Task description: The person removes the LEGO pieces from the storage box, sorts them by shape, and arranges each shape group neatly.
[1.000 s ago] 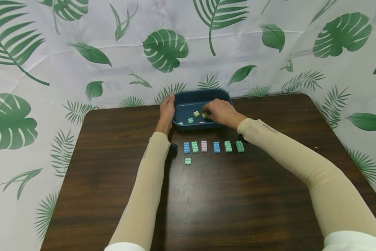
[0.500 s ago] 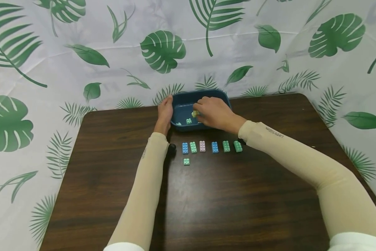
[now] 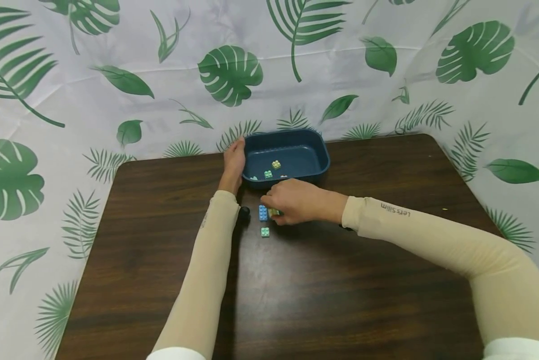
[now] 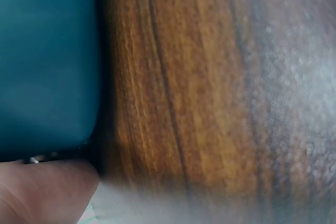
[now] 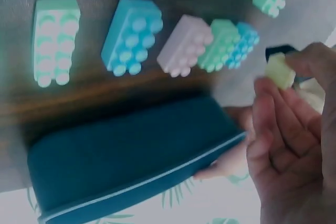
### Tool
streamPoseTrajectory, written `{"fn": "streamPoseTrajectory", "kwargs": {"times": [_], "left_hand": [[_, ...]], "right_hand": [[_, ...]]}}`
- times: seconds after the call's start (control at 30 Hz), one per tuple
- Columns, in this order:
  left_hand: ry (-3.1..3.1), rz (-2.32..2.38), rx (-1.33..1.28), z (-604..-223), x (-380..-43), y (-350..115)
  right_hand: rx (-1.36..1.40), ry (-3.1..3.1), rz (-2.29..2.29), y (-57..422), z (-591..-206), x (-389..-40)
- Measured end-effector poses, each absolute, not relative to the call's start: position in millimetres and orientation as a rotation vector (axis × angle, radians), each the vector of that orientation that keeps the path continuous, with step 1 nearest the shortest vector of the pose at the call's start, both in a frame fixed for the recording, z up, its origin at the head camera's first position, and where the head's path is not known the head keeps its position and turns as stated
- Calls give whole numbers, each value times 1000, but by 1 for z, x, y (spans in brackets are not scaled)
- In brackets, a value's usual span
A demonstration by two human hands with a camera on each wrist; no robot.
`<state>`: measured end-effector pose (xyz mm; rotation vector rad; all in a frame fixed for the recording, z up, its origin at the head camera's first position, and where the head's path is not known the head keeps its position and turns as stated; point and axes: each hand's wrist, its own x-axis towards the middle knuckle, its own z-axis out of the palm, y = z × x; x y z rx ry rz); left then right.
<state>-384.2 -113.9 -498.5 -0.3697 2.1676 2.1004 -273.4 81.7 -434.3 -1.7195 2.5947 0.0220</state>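
My right hand [image 3: 294, 202] pinches a small yellow toy building brick [image 5: 281, 72] between thumb and fingertips, over the row of bricks on the table. My left hand [image 3: 234, 159] holds the left end of a dark blue plastic bin [image 3: 303, 154]. Inside the bin lie another yellow brick [image 3: 276, 164], a small green brick [image 3: 268, 174] and others partly hidden by the front wall. The right wrist view shows the row: green [image 5: 56, 40], blue [image 5: 132, 38], pink [image 5: 186, 45], light green [image 5: 223, 43] and blue [image 5: 243, 44]. A small green brick [image 3: 265, 232] sits nearer me.
The brown wooden table [image 3: 161, 225] runs back to a leaf-print cloth [image 3: 161, 110], and the bin stands close to that cloth. In the head view, my right hand and forearm cover most of the brick row.
My right hand has picked the yellow brick out of the bin and carried it toward me, over the brick row. The left hand stays at the bin's left end.
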Motion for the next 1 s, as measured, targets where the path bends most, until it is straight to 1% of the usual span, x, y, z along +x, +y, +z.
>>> {"fn": "streamPoseTrajectory", "kwargs": {"times": [0.27,0.63,1.0], "left_hand": [[2154,2095,-371,-499,-384,-114],[2141,2100,-365,-500,-385,-113],[2143,2110,-361,-500,-385,-114]], "right_hand": [[-1610,2443,100,77,-446,-263],[-1639,2449,146,79,-460,-259],[-1596,2476,143,82,-458,-261]]}}
